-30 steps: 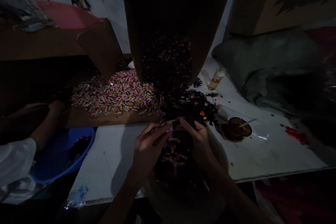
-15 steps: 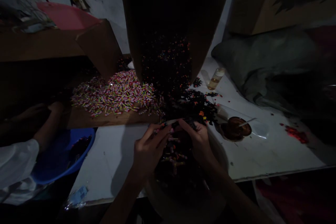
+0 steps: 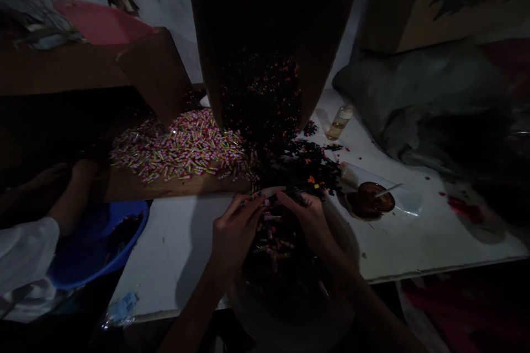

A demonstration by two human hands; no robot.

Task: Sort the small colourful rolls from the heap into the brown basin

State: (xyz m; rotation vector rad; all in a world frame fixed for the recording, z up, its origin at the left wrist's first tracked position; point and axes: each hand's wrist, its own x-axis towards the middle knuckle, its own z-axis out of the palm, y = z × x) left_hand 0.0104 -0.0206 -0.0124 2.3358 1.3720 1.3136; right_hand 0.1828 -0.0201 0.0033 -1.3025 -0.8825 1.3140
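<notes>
Both my hands meet over a round basin [image 3: 350, 231] that holds dark bits and small colourful tubes [image 3: 275, 248]. My left hand [image 3: 236, 229] has its thumb and fingers pinched at the far rim, on a small dark slender piece [image 3: 271, 198]. My right hand [image 3: 306, 218] is closed beside it, thumb pressed on a dark piece with orange and yellow bits [image 3: 313, 183] by its fingertips. Dim light hides whether these are one piece or two. Just beyond lie a heap of dark pieces [image 3: 306, 160] and a pile of pink and yellow tubes [image 3: 186, 146].
A tipped cardboard box [image 3: 192, 27] spills dark pieces onto the white table [image 3: 165, 253]. To the right are a bottle [image 3: 339, 121], a dish of brown liquid [image 3: 375, 198] with a stick, and red bits [image 3: 466, 209]. At left, another person's arm [image 3: 72, 193] is above a blue basin [image 3: 93, 248].
The orange and yellow bits by my right fingertips have shifted slightly left, and my right fingers have moved a little. My left hand stays almost in place. The whole view has drifted slightly.
</notes>
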